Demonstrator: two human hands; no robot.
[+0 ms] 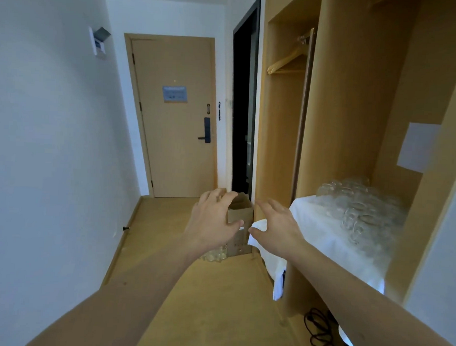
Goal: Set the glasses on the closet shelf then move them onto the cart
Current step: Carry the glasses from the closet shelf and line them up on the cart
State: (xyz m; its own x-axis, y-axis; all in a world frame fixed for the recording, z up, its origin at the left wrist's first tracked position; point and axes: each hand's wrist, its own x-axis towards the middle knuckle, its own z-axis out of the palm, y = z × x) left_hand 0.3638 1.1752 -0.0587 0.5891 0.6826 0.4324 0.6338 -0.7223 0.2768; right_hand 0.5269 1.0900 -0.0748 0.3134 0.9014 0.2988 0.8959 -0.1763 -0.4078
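Head view: both hands outstretched, empty.

Door notice: text unreadable.

Hallway floor: open ahead of us.
Cardboard box: blocks the floor by the closet corner.
Shelf: front bare; glasses crowd its back.
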